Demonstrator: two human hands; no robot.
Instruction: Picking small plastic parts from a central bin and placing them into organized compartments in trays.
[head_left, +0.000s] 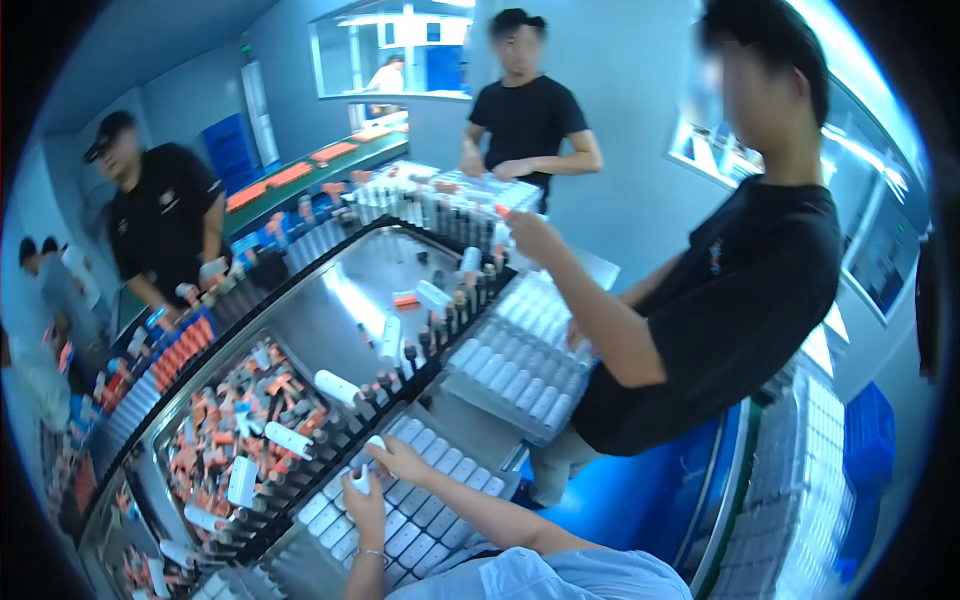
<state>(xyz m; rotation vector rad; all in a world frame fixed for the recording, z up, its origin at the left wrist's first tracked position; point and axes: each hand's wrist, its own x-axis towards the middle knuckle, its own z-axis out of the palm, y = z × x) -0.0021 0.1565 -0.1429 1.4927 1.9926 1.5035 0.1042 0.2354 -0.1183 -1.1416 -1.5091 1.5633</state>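
My left hand point(366, 508) is closed around a small white rounded device point(360, 481), its far end showing between thumb and fingers. Just beyond it, my right hand point(404, 463) pinches another white rounded piece point(376, 442), mostly covered by the fingers. Both hands are over a tray point(487, 513) with rows of white oblong devices point(421, 441), close to the black slotted rack point(405, 392) along the bench edge. Dark, upright small parts stand in that rack. Whether the two held pieces touch anything is too small to tell.
A metal basin point(335, 270) lies beyond the rack; a heap of orange and grey parts point(225, 430) fills its nearer section. Stacked trays point(520, 365) stand to the right, beside a co-worker point(740, 300). Two more co-workers point(530, 125) point(165, 215) stand across the bench.
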